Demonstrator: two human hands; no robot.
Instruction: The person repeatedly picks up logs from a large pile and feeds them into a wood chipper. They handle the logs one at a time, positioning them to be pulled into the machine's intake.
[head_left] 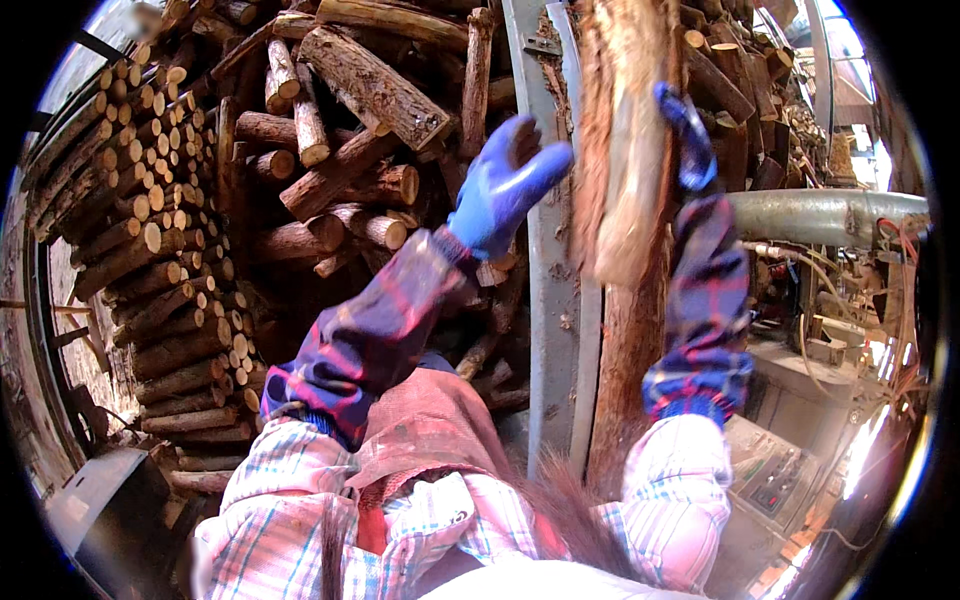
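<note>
A thick log (632, 170) with peeling bark and pale bare wood lies lengthwise in front of me, its near end blurred. My left hand (512, 185), in a blue glove, is raised to the left of this log, apart from it, with thumb and fingers spread and nothing in them. On the log's other side is my right hand (690, 140), also blue-gloved, its fingers stretched out along the edge; whether it touches the wood I cannot tell. Below the near end, a second reddish-brown log (628, 390) lies along a grey metal rail (552, 330).
Loose logs (370, 90) are heaped beyond my left arm. At far left stands a tall stack of thinner logs (180, 270). A thick metal pipe (825, 217) juts in at right, above a control panel (775, 480) and hoses. More logs (725, 75) lie at far right.
</note>
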